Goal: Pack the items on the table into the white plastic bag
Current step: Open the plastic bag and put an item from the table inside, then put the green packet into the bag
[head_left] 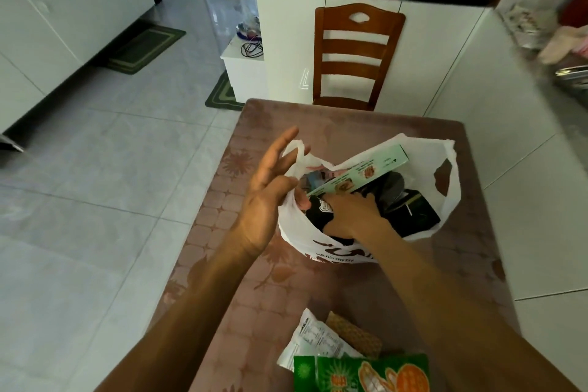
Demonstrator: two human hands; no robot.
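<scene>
While left hand (pixel 270 191) pinches bag (pixel 445 207) rim, box (pixel 359 173) rests above right grip (pixel 353 210).

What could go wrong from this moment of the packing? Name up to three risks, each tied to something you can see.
1. The long green box lies tilted across the white plastic bag with one end past the rim; it might slide out or stretch the thin plastic.
2. Only the left hand pinches the rim; if it slips, the mouth may fold shut on the right hand inside.
3. The green packet lies at the table's near edge, where an arm could knock it off.
</scene>
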